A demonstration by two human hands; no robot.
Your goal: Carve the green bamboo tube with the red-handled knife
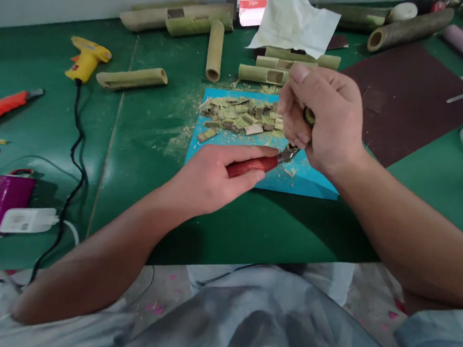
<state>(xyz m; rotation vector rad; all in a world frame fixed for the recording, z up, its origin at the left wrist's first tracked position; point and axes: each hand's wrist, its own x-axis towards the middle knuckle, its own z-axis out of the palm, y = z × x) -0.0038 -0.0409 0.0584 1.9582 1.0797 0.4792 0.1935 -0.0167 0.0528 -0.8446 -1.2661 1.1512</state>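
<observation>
My left hand grips a red-handled cutting tool, whose metal tip points up to the right. My right hand is closed around a small bamboo piece, mostly hidden by the fingers, just above the tool's tip. Both hands hover over a blue mat on the green table. A heap of cut bamboo chips and sawdust lies on the mat's far half.
Bamboo tubes lie behind the mat, with more at the back. A yellow glue gun and its black cord are at left, an orange knife far left, a purple device near-left, a white cloth, dark sandpaper sheet right.
</observation>
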